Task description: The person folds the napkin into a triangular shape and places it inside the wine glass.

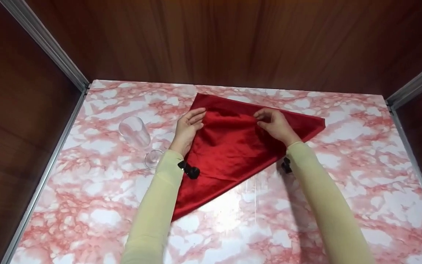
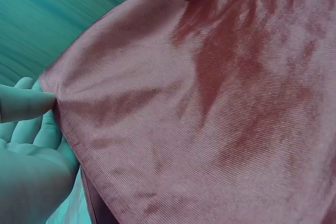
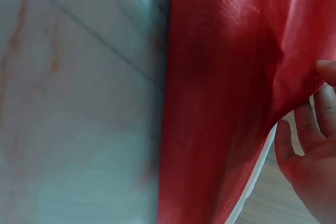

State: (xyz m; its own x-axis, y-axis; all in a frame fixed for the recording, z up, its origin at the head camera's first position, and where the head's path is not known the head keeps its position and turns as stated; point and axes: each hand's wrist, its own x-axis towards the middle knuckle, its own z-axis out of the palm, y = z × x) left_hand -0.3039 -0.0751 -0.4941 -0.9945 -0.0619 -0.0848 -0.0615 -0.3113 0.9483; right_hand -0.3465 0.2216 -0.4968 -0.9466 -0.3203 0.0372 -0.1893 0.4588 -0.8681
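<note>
A shiny red cloth (image 1: pixel 225 146) lies over the table, its upper layer lifted between both hands. My left hand (image 1: pixel 188 128) pinches a corner of that layer between thumb and fingers, as the left wrist view shows at the cloth's corner (image 2: pixel 68 90). Farther right, my right hand (image 1: pixel 275 124) pinches the layer's far edge. In the right wrist view the thumb and a finger of the right hand (image 3: pixel 315 156) meet at the cloth's edge (image 3: pixel 294 98), with the other fingers spread behind it. A darker red layer of the cloth shows beyond the hands.
A clear stemmed glass (image 1: pixel 134 131) lies on its side left of the cloth, its round foot (image 1: pixel 154 158) near the left sleeve. The table (image 1: pixel 97 198) has a red and white marbled top. Dark wood panels (image 1: pixel 225 44) enclose its back and sides.
</note>
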